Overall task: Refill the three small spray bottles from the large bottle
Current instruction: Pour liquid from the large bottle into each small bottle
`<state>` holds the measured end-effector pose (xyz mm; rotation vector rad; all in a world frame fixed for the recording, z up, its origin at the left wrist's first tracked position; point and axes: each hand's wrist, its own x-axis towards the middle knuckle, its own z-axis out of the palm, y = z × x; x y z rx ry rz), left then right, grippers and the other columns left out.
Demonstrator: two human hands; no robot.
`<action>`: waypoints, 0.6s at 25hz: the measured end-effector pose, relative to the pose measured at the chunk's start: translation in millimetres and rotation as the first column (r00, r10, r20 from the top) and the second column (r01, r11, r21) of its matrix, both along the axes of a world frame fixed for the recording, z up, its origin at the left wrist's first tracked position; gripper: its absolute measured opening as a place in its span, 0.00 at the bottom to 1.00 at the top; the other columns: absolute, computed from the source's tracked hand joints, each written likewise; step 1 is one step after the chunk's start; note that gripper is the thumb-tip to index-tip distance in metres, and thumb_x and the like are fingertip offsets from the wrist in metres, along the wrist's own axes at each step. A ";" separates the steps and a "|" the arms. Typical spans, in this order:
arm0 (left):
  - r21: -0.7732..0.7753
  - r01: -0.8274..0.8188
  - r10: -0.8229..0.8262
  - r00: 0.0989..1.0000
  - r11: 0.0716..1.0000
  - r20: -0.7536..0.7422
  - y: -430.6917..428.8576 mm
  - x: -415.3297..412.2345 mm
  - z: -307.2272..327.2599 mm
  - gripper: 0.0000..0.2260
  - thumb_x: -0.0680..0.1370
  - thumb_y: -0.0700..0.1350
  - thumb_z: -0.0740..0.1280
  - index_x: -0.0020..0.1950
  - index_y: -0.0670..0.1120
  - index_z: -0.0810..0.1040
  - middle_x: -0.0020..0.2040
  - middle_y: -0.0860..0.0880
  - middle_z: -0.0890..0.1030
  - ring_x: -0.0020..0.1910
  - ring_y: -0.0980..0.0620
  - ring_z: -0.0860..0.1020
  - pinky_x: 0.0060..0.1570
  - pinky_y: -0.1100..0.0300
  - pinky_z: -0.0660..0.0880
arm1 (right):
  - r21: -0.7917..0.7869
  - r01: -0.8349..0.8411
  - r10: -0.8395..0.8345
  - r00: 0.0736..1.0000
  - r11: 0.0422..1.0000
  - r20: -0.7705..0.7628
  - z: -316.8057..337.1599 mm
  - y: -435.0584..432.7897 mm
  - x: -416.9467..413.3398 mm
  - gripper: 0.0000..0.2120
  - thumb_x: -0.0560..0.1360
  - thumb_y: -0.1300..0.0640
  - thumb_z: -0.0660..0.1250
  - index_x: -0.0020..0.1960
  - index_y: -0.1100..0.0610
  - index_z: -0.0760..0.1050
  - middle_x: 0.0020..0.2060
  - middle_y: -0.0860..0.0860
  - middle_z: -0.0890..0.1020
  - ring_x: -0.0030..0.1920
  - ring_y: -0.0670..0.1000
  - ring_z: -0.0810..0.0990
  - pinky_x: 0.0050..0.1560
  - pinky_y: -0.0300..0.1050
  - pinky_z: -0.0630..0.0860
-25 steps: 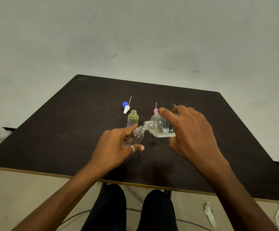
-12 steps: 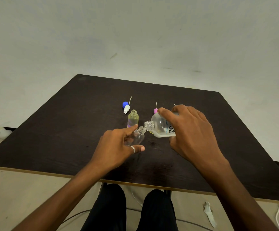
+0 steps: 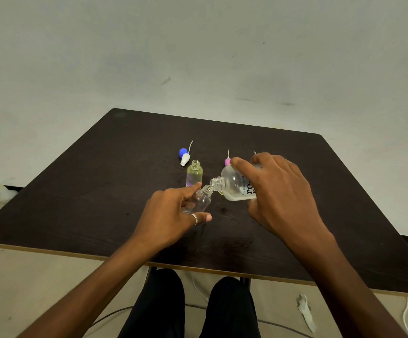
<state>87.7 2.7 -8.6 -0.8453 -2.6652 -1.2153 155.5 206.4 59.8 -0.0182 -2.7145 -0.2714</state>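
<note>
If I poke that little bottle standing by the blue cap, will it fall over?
Probably: the little bottle looks tall, narrow and light, so it may tip. Its top is open, so the yellowish liquid could spill.

held spray bottle (image 3: pixel 202 200) tilted slightly more, neck nearer large bottle (image 3: pixel 233 182)

Dark table (image 3: pixel 95 196), blue spray cap (image 3: pixel 183 152), uncapped small bottle (image 3: pixel 194 176), pink cap (image 3: pixel 227 162)
</note>
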 end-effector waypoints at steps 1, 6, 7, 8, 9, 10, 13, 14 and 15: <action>0.002 0.000 0.000 1.000 1.000 0.000 -0.2 0.1 -0.2 0.35 0.69 0.57 0.77 0.73 0.53 0.70 0.61 0.53 0.83 0.55 0.61 0.80 0.55 0.66 0.75 | 0.000 0.001 -0.001 1.000 1.000 -0.003 0.0 0.1 0.0 0.39 0.63 0.55 0.78 0.70 0.44 0.68 0.58 0.53 0.78 0.58 0.58 0.77 0.58 0.53 0.73; 0.000 0.006 -0.006 1.000 1.000 0.006 -0.2 -0.3 -0.4 0.35 0.69 0.57 0.77 0.74 0.54 0.70 0.61 0.54 0.83 0.55 0.61 0.80 0.57 0.63 0.77 | 0.006 -0.001 0.001 1.000 1.000 -0.002 -0.6 0.1 0.5 0.39 0.63 0.55 0.78 0.70 0.45 0.68 0.58 0.53 0.78 0.58 0.58 0.77 0.58 0.53 0.74; -0.001 0.005 -0.005 1.000 1.000 0.005 0.0 -0.4 -0.4 0.35 0.69 0.57 0.77 0.74 0.54 0.70 0.61 0.54 0.83 0.55 0.61 0.80 0.57 0.63 0.77 | 0.004 -0.001 0.001 1.000 1.000 -0.002 -0.4 0.1 0.5 0.39 0.63 0.55 0.78 0.70 0.44 0.68 0.58 0.53 0.78 0.58 0.57 0.77 0.58 0.53 0.74; -0.001 0.005 -0.005 1.000 1.000 0.003 0.2 -0.3 -0.5 0.35 0.69 0.57 0.77 0.74 0.54 0.70 0.61 0.53 0.83 0.55 0.61 0.80 0.57 0.64 0.76 | 0.003 -0.001 0.001 1.000 1.000 0.001 -0.3 0.0 0.2 0.39 0.63 0.55 0.78 0.70 0.44 0.68 0.59 0.53 0.78 0.59 0.57 0.76 0.58 0.53 0.73; 0.000 0.004 -0.004 1.000 1.000 0.002 0.4 -0.2 -0.5 0.35 0.69 0.57 0.77 0.74 0.54 0.70 0.60 0.53 0.83 0.53 0.62 0.80 0.56 0.66 0.76 | 0.001 -0.001 0.001 1.000 1.000 0.004 -0.2 0.0 -0.1 0.39 0.63 0.54 0.78 0.71 0.44 0.67 0.59 0.53 0.78 0.59 0.57 0.76 0.58 0.53 0.73; 0.002 0.003 -0.003 1.000 1.000 0.001 0.5 0.0 -0.5 0.35 0.69 0.56 0.77 0.73 0.54 0.70 0.60 0.53 0.83 0.52 0.64 0.79 0.54 0.68 0.75 | -0.002 -0.003 0.003 1.000 1.000 0.006 -0.3 -0.1 -0.3 0.39 0.63 0.54 0.78 0.71 0.44 0.67 0.59 0.53 0.78 0.59 0.58 0.76 0.59 0.53 0.73; 0.015 0.001 -0.001 1.000 1.000 0.008 -0.1 0.5 -0.5 0.34 0.69 0.56 0.77 0.73 0.54 0.71 0.59 0.54 0.84 0.51 0.64 0.80 0.53 0.70 0.73 | 0.000 -0.004 0.004 1.000 1.000 0.001 -0.2 -0.4 -0.3 0.38 0.63 0.54 0.78 0.70 0.44 0.67 0.59 0.53 0.78 0.58 0.57 0.76 0.58 0.53 0.73; 0.017 0.002 -0.002 1.000 1.000 0.010 -0.1 0.7 -0.4 0.34 0.69 0.56 0.77 0.73 0.54 0.71 0.59 0.54 0.84 0.52 0.63 0.80 0.53 0.69 0.74 | 0.002 -0.002 0.002 1.000 1.000 0.000 -0.3 -0.4 -0.3 0.38 0.63 0.54 0.77 0.70 0.44 0.67 0.59 0.53 0.78 0.58 0.57 0.76 0.58 0.53 0.73; 0.018 0.002 -0.002 1.000 1.000 0.011 -0.2 0.9 -0.5 0.34 0.69 0.56 0.77 0.73 0.54 0.71 0.59 0.54 0.84 0.51 0.63 0.80 0.53 0.68 0.74 | 0.004 -0.002 0.002 1.000 1.000 0.002 -0.7 -0.1 -0.4 0.38 0.63 0.54 0.78 0.70 0.44 0.67 0.59 0.53 0.78 0.59 0.57 0.76 0.58 0.53 0.73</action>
